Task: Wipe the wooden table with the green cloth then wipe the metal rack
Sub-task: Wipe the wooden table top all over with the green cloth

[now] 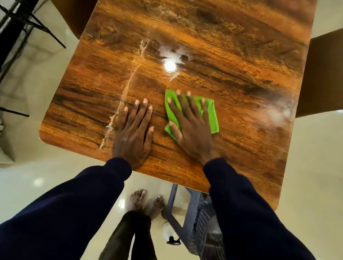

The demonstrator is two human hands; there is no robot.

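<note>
View from my head, looking down at my two hands on a glossy wooden tabletop (235, 52). My right hand (189, 127) lies flat on the folded green cloth (212, 116), with its fingers (181, 103) straight and spread. It presses the cloth to the wood near the front edge, right of centre. My left hand (134, 130) rests palm down on bare wood just beside the cloth, fingers straight, holding nothing. A pale foamy streak (126, 90) runs from near the middle of the tabletop toward the front edge, passing just left of my left hand. More wet smears shine farther back. A black metal rack (20, 17) stands off to my left, apart from the table. I judge the table wipe is under way and the rack not yet begun. Next, the cloth should sweep left across that streak, with my left hand lifted clear.
</note>
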